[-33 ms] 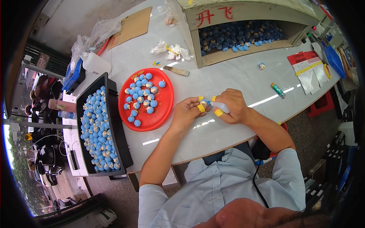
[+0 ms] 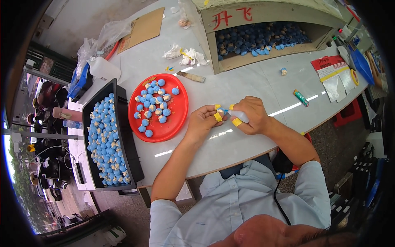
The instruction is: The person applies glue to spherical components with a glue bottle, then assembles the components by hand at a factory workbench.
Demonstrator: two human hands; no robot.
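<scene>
My left hand point(image 2: 202, 120) pinches a small blue and cream ball point(image 2: 221, 111) between its fingertips, over the near middle of the table. My right hand point(image 2: 254, 115) is closed round a small translucent squeeze bottle point(image 2: 239, 115), whose tip points left and meets or nearly meets the ball. Yellow bands wrap fingers of both hands. Left of my hands lies a round red plate point(image 2: 173, 121) with several similar balls, grouped toward its upper and left parts. Beyond it, a black tray point(image 2: 131, 152) is filled with many more of these balls.
A grey box point(image 2: 212, 45) at the back holds a heap of blue pieces. A flat strip point(image 2: 191, 77), crumpled white paper point(image 2: 191, 57), a green tube point(image 2: 300, 98) and a lone ball point(image 2: 283, 71) lie on the table point(image 2: 251, 78). A white jug point(image 2: 105, 69) stands far left.
</scene>
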